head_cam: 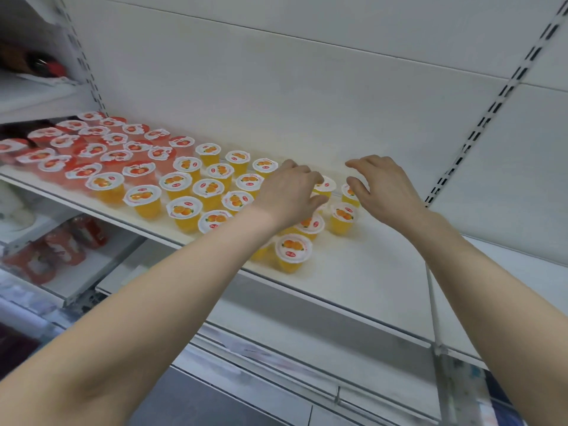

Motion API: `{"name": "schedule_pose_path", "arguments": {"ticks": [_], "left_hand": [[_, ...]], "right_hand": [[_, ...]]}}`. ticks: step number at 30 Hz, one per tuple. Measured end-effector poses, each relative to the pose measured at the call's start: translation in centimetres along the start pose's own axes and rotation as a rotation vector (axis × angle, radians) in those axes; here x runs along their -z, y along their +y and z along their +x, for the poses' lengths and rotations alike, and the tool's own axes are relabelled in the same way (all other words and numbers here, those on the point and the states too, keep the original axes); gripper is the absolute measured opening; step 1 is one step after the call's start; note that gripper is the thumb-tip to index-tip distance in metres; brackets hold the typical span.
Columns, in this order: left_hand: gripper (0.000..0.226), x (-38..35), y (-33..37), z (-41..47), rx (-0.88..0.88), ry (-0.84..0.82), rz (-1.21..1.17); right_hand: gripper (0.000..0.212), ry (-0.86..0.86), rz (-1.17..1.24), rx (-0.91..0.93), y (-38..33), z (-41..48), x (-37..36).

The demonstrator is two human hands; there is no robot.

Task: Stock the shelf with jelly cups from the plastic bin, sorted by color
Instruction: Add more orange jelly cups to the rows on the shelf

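My left hand is curled around the side of 1 yellow jelly cup, fingers over its lid rim and thumb beneath, at the right end of the yellow group near the back of the shelf. My right hand hovers just beside it with fingers spread and loosely bent, holding nothing. Its thumb sits over a neighbouring cup, though I cannot tell if it touches.

The yellow jelly cups stand upright in loose rows across the middle of the shelf, from back edge to front edge. The red jelly cups fill the left end, the 2 colours meeting without mixing. The right end of the shelf is bare. The plastic bin is out of view.

I judge this as the placing step for the yellow batch. Next I should seat this cup upright in line, let go without knocking the close-packed neighbours, then fetch more from the bin.
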State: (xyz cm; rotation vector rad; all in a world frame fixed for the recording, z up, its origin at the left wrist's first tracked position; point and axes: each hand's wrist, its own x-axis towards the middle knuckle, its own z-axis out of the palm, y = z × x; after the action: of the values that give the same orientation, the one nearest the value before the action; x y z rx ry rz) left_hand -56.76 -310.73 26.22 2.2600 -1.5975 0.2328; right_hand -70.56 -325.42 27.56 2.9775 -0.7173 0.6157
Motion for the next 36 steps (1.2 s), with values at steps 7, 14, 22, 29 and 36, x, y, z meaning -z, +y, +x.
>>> {"name": "schedule_pose_path", "arguments": {"ticks": [7, 14, 22, 29, 36], "left_hand": [[0.044, 5.3, -7.6, -5.1, 0.100, 0.082, 0.056], [0.041, 11.0, -19.5, -14.3, 0.175, 0.161, 0.157], [0.040, 16.1, -32.5, -27.7, 0.347, 0.170, 0.240], [0.037, 17.5, -41.5, -40.0, 0.555, 0.147, 0.238], [0.038, 17.4, -48.3, -50.6, 0.854, 0.122, 0.231]], "right_hand": [[0.039, 0.037, -0.020, 0.138, -8.9, 1.6, 0.2], [0.037, 0.049, 0.062, 0.287, -23.7, 3.9, -2.3], [0.042, 0.043, 0.155, 0.470, -42.0, 4.4, -7.7], [0.046, -0.089, 0.248, 0.636, -55.9, 3.4, -13.4], [0.036, -0.159, 0.372, 0.821, -66.0, 4.0, -20.4]]}}
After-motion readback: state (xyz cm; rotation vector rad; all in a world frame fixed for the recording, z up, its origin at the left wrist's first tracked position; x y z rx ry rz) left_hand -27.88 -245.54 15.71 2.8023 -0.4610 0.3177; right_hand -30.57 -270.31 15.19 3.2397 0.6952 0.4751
